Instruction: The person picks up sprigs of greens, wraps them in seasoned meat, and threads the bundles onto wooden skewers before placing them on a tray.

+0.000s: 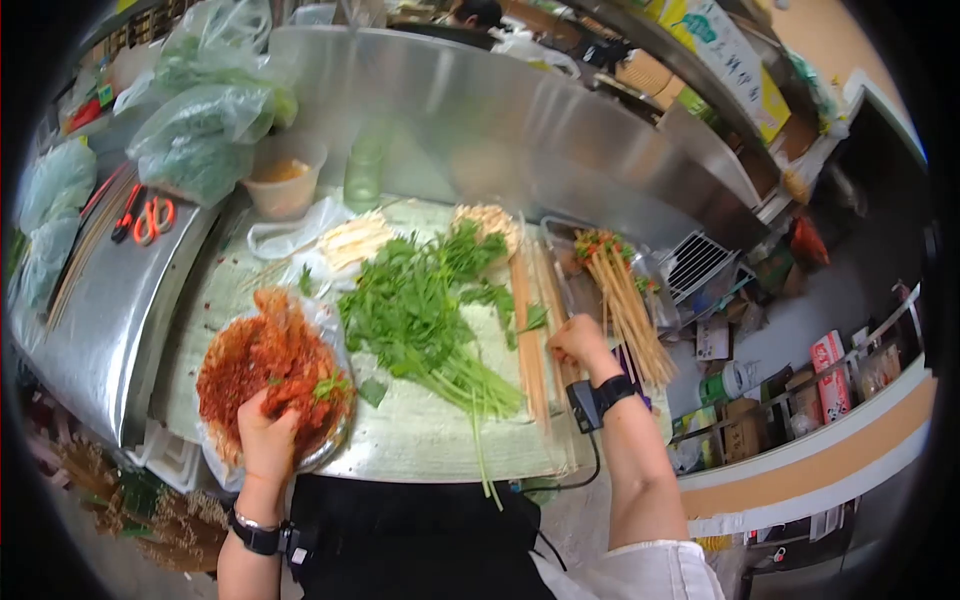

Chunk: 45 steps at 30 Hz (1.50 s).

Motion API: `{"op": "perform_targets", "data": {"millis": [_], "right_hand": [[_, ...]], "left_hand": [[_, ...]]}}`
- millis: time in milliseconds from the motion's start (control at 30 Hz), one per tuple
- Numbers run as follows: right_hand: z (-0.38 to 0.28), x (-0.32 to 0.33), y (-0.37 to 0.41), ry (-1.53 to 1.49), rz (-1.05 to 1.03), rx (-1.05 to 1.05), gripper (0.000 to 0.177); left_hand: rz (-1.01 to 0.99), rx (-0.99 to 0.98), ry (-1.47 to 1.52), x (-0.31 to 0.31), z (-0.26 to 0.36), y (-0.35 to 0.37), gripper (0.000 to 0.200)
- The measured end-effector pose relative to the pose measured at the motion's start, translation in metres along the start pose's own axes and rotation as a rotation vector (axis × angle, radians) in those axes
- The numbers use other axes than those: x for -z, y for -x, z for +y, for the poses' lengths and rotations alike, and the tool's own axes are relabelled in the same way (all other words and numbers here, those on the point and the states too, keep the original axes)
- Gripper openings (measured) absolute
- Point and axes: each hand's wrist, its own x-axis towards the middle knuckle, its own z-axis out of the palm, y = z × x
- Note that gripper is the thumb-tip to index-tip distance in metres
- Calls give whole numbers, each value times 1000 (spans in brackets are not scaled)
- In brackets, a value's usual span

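Observation:
My left hand (268, 438) reaches into a bowl lined with clear plastic, fingers closed on a piece of red, chili-coated food (298, 393) with a bit of green leaf at its edge. More of the red-coated food (235, 365) fills the bowl. My right hand (580, 342) is closed above the bare bamboo skewers (530, 340) on the board's right side; what its fingers hold is too small to make out. Between my hands lies a heap of leafy green herbs (410, 310), stems towards me. Loaded skewers (625, 300) lie in a metal tray to the right.
Pale strips of food (355, 240) and a pile of enoki-like mushrooms (490, 225) sit at the back. A plastic tub (285, 185) and a green glass (364, 170) stand by the metal splash wall (430, 110). Orange-handled scissors (153, 222) lie far left, near plastic bags (205, 130).

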Motion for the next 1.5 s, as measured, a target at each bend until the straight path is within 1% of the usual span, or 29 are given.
{"op": "perform_targets", "data": {"millis": [67,133,167,233,267,333,367,433,467,500,533,600,667,733,800,867,900,1000,1033,1067,1167,1200,1233,1267,1300,1367,1400,1467,1500], "right_hand": [[4,1,9,-423,-89,-109,15],[-3,12,24,-502,-133,-64,10],[-7,21,30,-507,-107,-66,10],[-15,42,51,-721,-198,74,11],[-19,51,61,-723,-183,68,11],[-34,65,80,-1190,-174,207,16],[-43,68,91,-1193,-183,208,16],[-68,65,112,-1301,-155,263,17],[-83,58,123,-1302,-223,265,17],[-97,49,134,-1349,-175,326,15],[-110,38,144,-1400,-134,380,13],[-135,14,161,-1509,-188,422,13],[-156,-8,174,-1535,-279,434,12],[-170,-26,184,-1617,-238,441,13],[-177,-30,190,-1638,-254,436,13],[-171,-24,188,-1635,-107,492,12],[-167,-19,186,-1650,-63,478,12],[-166,-19,184,-1669,-95,473,12],[-171,-22,189,-1666,-138,481,12],[-175,-29,192,-1668,-148,486,12],[-187,-48,203,-1641,-286,500,12],[-191,-54,207,-1639,-282,497,12],[-196,-59,211,-1623,-328,511,13],[-200,-64,213,-1607,-374,524,15],[-202,-67,216,-1609,-370,524,15],[-202,-73,221,-1563,-460,580,12],[-200,-72,220,-1564,-457,581,12],[-196,-66,217,-1531,-694,719,18],[-195,-60,218,-1527,-770,688,25]], "left_hand": [[4,3,79,-3,6,1,30],[15,13,92,-2,2,2,30],[-1,-5,105,-1,0,1,30],[71,-18,168,-2,-7,-1,30],[45,8,219,1,-11,-2,30],[98,-22,294,0,-13,-3,27],[104,-21,287,-2,-8,-3,27],[149,99,487,-11,14,-3,23],[145,138,538,-11,19,-4,20],[144,174,604,-8,16,-4,21],[133,126,704,-10,18,-3,22],[141,103,778,-8,9,-4,23],[124,104,866,-9,14,-3,23],[133,148,933,-8,15,-2,23],[213,129,909,2,14,-5,22],[211,89,823,15,19,-5,21],[272,86,714,22,24,-5,22],[272,68,738,27,14,-8,23],[237,76,795,21,10,-8,24],[210,123,817,16,9,-7,30],[174,95,862,1,10,-7,31],[177,91,884,-4,11,-6,30],[179,87,906,-9,12,-5,31],[176,91,907,-12,13,-4,31],[175,105,891,-13,13,-3,30],[158,114,871,-14,12,-2,30],[155,113,872,-13,11,-1,30],[145,149,720,-10,9,1,30],[126,137,649,-8,13,3,30]]}}
